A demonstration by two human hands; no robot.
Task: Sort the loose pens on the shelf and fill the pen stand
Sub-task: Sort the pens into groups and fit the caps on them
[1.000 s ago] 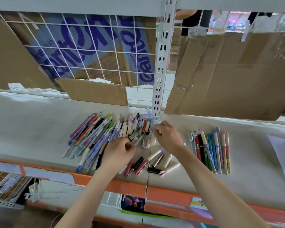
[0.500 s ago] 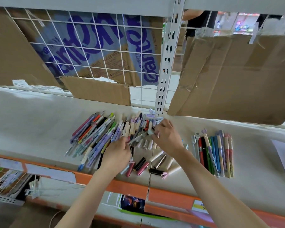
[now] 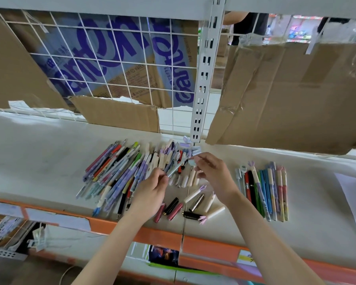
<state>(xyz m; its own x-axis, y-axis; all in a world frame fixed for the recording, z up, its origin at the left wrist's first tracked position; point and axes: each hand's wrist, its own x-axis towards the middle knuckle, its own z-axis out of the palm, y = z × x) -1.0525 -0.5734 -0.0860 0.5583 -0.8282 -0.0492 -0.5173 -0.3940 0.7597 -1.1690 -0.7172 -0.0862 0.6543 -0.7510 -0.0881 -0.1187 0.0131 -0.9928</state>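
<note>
Left hand [image 3: 152, 191] pinching the lower end of a pale blue pen [image 3: 178, 165], right hand [image 3: 212, 171] pinching its upper end, lifted just above the loose pile [image 3: 119, 171] mid-shelf [image 3: 39, 161]. Best kept level and carried clear toward the sorted row [image 3: 264, 192] near the right edge, without snagging neighbours. No pen stand in view.

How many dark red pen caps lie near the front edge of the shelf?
2: one dark red cap beside the left hand, another right of a black cap. The hands may hide more.

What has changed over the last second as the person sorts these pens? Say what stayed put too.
The left hand and right hand lifted a light-blue pen out of the pile and now pinch it between them. The sorted row and loose caps stayed put.
</note>
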